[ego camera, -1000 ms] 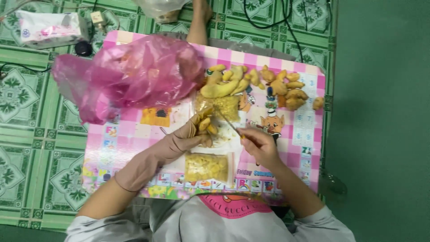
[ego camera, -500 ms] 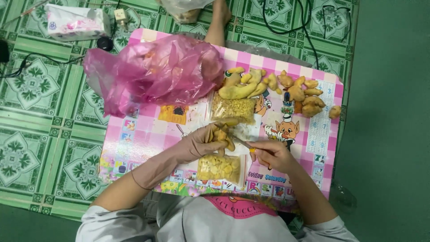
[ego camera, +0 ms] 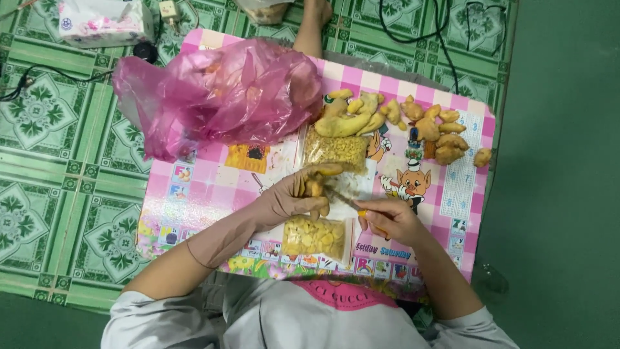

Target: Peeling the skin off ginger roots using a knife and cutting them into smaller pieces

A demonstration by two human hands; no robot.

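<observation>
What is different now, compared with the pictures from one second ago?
Little changed. The left hand keeps its grip on the ginger piece, and the right hand keeps the small knife against it. The pink bag, both filled pouches and the ginger pile stayed put.

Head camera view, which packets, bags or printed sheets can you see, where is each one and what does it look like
Tissue pack: top left on the floor, soft rectangle, white with pink flowers.
Pink plastic bag: crumpled, translucent, on the mat's upper left.
Upper clear pouch: beyond the hands, flat, holding yellow pieces.
Lower clear pouch: nearest the person, flat, holding yellow slices.
Printed mat: pink checks, cartoon pictures.
</observation>
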